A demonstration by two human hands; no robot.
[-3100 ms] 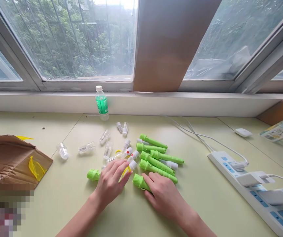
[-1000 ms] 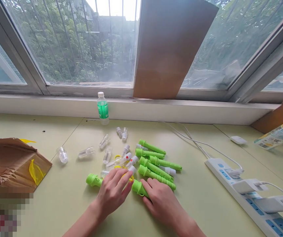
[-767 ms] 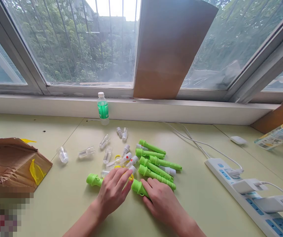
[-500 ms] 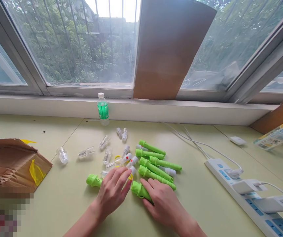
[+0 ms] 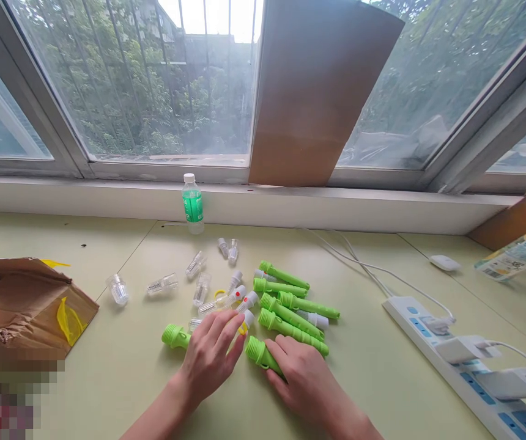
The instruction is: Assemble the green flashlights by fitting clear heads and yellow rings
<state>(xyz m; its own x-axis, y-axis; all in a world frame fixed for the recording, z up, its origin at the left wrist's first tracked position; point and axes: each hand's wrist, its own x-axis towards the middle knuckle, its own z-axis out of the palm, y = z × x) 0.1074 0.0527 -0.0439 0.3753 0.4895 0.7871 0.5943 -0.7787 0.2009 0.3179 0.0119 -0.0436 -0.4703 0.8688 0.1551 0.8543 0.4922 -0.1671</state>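
My right hand (image 5: 297, 370) is closed around a bright green plastic tube (image 5: 257, 352), whose ribbed, threaded end sticks out past the fingers towards the left. My left hand (image 5: 212, 351) hovers low with loosely bent fingers, thumb and forefinger apart; nothing shows between them. By its fingertips is a clear plastic piece with a white end (image 5: 248, 318), mostly covered by the hand. Another green tube's threaded end (image 5: 174, 336) lies left of this hand, its remainder hidden. Several green tubes (image 5: 293, 327) lie side by side beyond my right hand. Clear plastic pieces (image 5: 201, 290) are scattered beyond my left.
An opened cardboard box (image 5: 29, 305) stands at the left. A bottle with a green label (image 5: 193, 205) is by the window ledge. On the right lie a white power strip (image 5: 428, 345) with plugs and cables, a small white device (image 5: 444, 263) and a printed package (image 5: 517, 253).
Both hands keep almost the same place and pose. The whole view has shifted very slightly.
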